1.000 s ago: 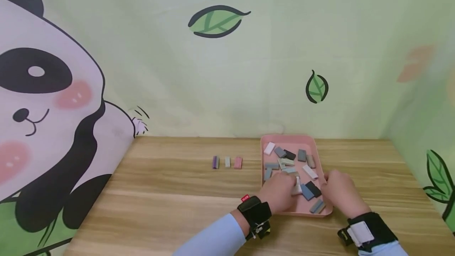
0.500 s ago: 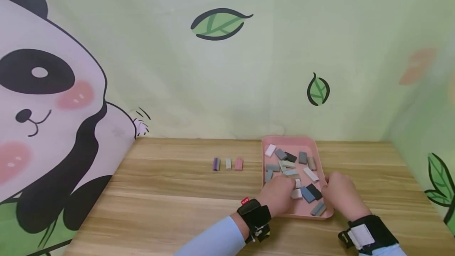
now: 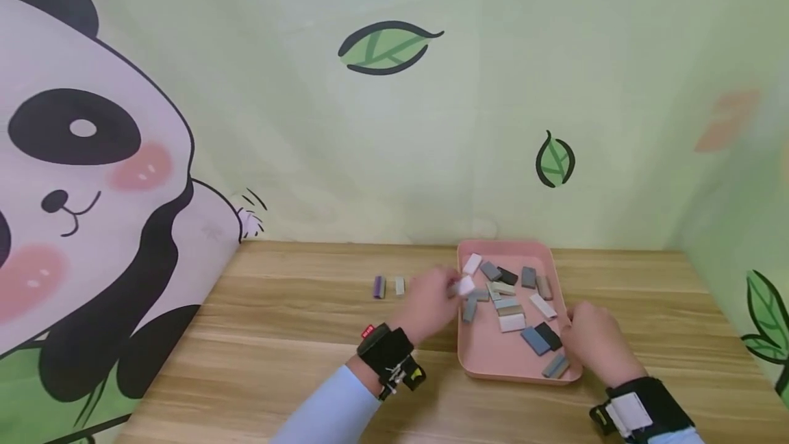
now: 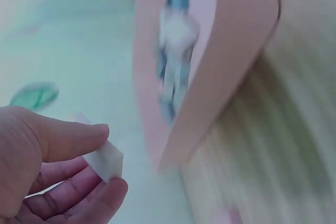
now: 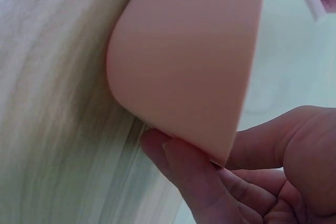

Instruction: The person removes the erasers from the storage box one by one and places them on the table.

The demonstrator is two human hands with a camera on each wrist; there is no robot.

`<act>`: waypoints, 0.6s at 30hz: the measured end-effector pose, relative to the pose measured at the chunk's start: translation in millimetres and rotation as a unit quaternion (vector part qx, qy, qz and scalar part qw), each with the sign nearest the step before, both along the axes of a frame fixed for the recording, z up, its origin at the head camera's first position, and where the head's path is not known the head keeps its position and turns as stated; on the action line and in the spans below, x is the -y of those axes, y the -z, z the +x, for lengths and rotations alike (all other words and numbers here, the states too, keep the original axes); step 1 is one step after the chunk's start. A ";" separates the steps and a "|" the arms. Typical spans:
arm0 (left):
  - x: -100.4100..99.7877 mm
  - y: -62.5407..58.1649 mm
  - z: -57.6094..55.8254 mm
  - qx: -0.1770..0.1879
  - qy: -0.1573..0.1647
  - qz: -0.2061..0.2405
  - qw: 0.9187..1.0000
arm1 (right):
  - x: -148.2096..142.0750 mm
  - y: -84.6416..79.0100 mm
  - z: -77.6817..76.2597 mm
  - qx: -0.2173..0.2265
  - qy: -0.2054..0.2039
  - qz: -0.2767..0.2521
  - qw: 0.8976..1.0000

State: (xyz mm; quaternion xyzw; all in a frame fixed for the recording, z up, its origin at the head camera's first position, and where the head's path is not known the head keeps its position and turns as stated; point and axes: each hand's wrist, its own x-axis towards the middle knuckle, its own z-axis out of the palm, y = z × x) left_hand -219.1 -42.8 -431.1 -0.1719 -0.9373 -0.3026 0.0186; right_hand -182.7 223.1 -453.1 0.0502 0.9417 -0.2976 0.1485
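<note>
My left hand (image 3: 428, 303) is lifted at the left edge of the pink tray (image 3: 493, 355). It pinches a small white block (image 4: 106, 162) between thumb and fingertips, and the block overlaps the tray's left rim in the head view. Several small flat blocks in grey, black, blue and white lie in the tray, among them a white block (image 3: 512, 323) and a blue block (image 3: 535, 340). At the tray's right side, my right hand (image 3: 598, 338) grips the tray wall (image 5: 184, 61), thumb on one side and fingers on the other.
On the wooden table (image 3: 277, 334), left of the tray, a purple block (image 3: 379, 287) and a pale grey block (image 3: 400, 286) stand in a row. A green backdrop (image 3: 394, 136) with a printed panda and leaves rises behind the table's far edge.
My left hand has come up out of the tray and moved left with a white block, and it now covers the pink block in the row. My right hand stays at the tray's side.
</note>
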 end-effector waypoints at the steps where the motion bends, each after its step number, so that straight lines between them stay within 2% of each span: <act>1: 9.7 -2.7 -2.9 -0.001 -0.015 0.011 1.000 | 0.4 0.1 0.3 0.002 0.001 -0.003 1.000; 5: 47.6 -11.5 -15.2 0.004 -0.068 0.054 0.996 | 0.6 -0.4 0.6 -0.003 0.000 -0.003 1.000; 8: 73.3 -11.6 -23.9 -0.008 -0.111 0.071 0.991 | 0.1 -1.4 0.2 -0.012 -0.003 0.004 1.000; 12: 102.6 -4.0 -31.5 -0.032 -0.177 0.064 0.982 | 0.2 -2.6 -0.2 -0.001 0.001 0.002 1.000; 18: 132.2 13.8 -34.7 -0.018 -0.253 0.052 0.966 | 1.7 -1.4 0.3 0.016 0.005 -0.007 1.000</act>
